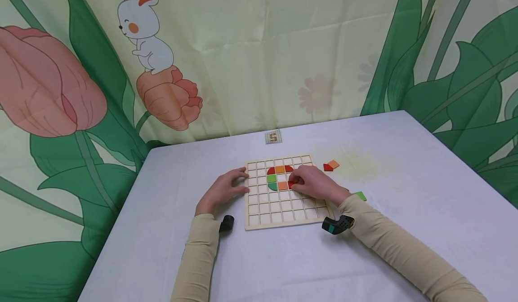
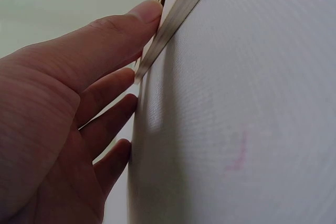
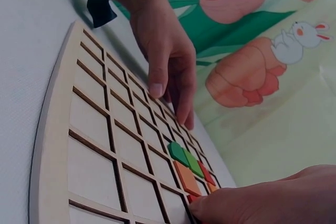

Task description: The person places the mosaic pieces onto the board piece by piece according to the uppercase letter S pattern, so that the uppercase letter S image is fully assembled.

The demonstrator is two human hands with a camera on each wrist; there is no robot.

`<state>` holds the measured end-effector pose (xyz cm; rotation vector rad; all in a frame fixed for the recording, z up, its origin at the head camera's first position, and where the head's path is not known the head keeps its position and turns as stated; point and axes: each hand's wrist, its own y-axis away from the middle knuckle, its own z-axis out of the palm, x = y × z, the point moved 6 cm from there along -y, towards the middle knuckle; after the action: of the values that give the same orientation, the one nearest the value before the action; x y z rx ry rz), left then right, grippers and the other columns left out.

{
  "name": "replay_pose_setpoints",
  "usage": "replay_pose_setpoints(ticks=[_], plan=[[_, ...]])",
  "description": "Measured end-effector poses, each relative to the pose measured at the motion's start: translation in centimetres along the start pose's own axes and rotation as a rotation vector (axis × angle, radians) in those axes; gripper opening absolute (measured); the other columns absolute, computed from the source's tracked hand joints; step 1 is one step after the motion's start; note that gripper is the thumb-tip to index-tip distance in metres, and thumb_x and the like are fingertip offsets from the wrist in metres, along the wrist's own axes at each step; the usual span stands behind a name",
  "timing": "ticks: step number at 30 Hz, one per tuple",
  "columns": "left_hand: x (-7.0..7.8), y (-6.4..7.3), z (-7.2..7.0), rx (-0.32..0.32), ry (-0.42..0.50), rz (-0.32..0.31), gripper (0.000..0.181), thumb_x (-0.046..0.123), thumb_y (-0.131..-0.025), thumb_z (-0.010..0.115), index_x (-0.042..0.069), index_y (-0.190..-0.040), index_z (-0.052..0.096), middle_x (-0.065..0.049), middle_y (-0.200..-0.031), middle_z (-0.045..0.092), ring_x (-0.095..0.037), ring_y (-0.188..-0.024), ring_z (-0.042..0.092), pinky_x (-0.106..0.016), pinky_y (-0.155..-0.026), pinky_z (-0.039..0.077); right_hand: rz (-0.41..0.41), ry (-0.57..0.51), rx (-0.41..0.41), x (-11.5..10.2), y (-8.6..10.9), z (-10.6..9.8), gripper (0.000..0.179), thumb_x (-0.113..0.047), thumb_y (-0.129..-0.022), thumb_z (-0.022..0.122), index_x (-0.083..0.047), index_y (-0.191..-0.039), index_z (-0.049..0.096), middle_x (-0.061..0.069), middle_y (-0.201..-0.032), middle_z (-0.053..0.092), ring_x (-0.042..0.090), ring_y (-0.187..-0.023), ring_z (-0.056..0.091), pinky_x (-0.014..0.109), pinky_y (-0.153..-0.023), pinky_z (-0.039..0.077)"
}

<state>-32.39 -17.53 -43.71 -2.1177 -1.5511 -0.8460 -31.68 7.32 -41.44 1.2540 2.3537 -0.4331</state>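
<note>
A square wooden grid board (image 1: 259, 210) lies on the table. My left hand (image 1: 224, 187) rests at its left edge, thumb and fingertips against the frame, fingers loosely bent. Toward the board's upper middle, my right hand (image 1: 315, 183) pinches a small red tile (image 3: 193, 199) at a cell, its fingers partly covering it. Around that spot sit a red rounded tile (image 1: 271, 171), an orange tile (image 1: 279, 169), another red tile (image 1: 288, 168), a light green tile (image 1: 271, 178), a dark green rounded tile (image 1: 273, 186) and an orange tile (image 1: 282, 185) in cells.
Right of the board lie a loose red tile (image 1: 328, 167) and an orange square (image 1: 333, 164). A light green tile (image 1: 360, 196) shows beside the right wrist. Behind the board is a small patterned card (image 1: 273, 136). A printed curtain (image 1: 283, 46) hangs along the table's back.
</note>
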Motion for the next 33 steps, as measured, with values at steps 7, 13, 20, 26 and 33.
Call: replay_pose_setpoints(ticks=[7,13,20,26,33], plan=[[0.1,0.0,0.0,-0.002,0.000,0.003,0.047,0.022,-0.085,0.078,0.010,-0.127,0.063,-0.001,-0.153,0.041,-0.024,-0.144,0.030,-0.041,-0.118,0.026,0.011,0.009,0.004,0.2,0.0,0.1,0.015,-0.012,-0.088,0.070,-0.008,-0.102,0.072,-0.002,-0.090,0.064,0.016,-0.084,0.056,0.032,-0.078,0.052],[0.2,-0.1,0.1,0.008,-0.004,0.019,0.046,0.023,-0.084,0.078,0.010,-0.126,0.063,-0.002,-0.152,0.043,-0.024,-0.143,0.032,-0.042,-0.117,0.027,0.025,-0.001,0.012,0.2,0.2,-0.1,0.016,-0.013,-0.088,0.071,-0.008,-0.103,0.072,-0.002,-0.090,0.063,0.016,-0.084,0.055,0.031,-0.077,0.051],[0.0,-0.2,0.1,-0.002,-0.005,-0.009,0.047,0.024,-0.084,0.079,0.011,-0.127,0.063,0.000,-0.152,0.042,-0.023,-0.144,0.031,-0.040,-0.118,0.026,0.105,-0.052,0.041,1.5,1.2,-1.3,0.023,-0.017,-0.089,0.071,-0.006,-0.110,0.070,0.001,-0.096,0.065,0.017,-0.086,0.056,0.031,-0.076,0.052],[0.0,0.0,0.1,0.006,-0.009,-0.007,0.046,0.022,-0.084,0.079,0.010,-0.126,0.063,-0.003,-0.152,0.042,-0.025,-0.143,0.031,-0.043,-0.117,0.026,0.144,-0.049,0.065,3.9,3.6,-3.0,0.024,-0.015,-0.090,0.068,-0.003,-0.111,0.070,0.002,-0.094,0.064,0.017,-0.086,0.056,0.031,-0.074,0.050],[0.2,0.0,0.1,0.005,0.004,-0.008,0.046,0.022,-0.084,0.079,0.010,-0.126,0.063,-0.001,-0.152,0.042,-0.024,-0.144,0.030,-0.041,-0.118,0.025,0.204,-0.041,0.069,6.7,7.5,-5.0,0.028,-0.015,-0.090,0.068,-0.001,-0.114,0.067,0.008,-0.102,0.062,0.022,-0.089,0.057,0.031,-0.069,0.053]])
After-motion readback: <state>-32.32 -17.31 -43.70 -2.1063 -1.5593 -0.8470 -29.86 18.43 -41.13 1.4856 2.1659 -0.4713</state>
